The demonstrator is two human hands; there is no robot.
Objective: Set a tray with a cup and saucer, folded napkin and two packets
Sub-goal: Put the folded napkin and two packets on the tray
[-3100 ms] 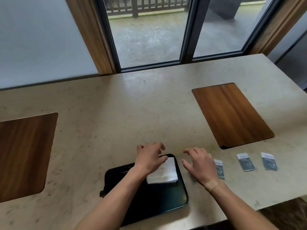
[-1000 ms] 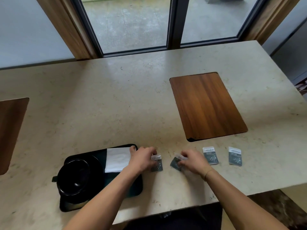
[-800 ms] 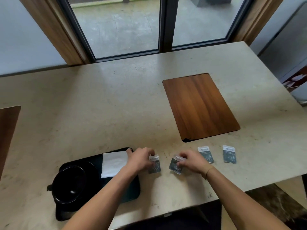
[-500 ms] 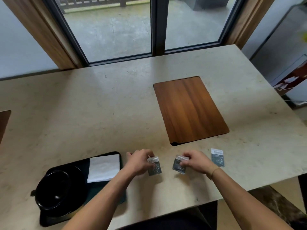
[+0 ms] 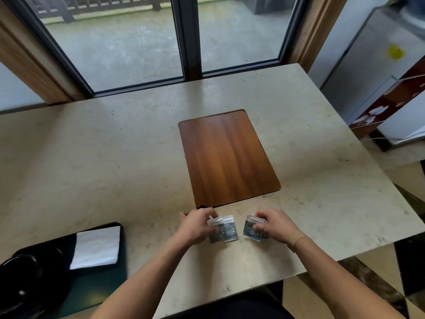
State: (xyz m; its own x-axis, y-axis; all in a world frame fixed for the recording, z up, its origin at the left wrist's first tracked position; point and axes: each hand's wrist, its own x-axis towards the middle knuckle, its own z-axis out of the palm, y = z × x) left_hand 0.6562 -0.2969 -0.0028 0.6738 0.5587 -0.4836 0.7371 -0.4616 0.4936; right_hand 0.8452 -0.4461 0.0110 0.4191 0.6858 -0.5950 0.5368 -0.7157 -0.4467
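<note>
A big pale stone table (image 5: 115, 157) fills the middle, with a brown wooden rectangle (image 5: 226, 157) set in it. At the top, dark-framed glass doors (image 5: 186, 35) show a grey patio.

- Tray (image 5: 101, 282) sits at my near left on the counter (image 5: 115, 157).
- Napkin (image 5: 96, 247) on tray's far right; cup (image 5: 20, 282) left of it.
- Packets (image 5: 224, 230) right of tray, before the wood inset (image 5: 226, 157).
</note>
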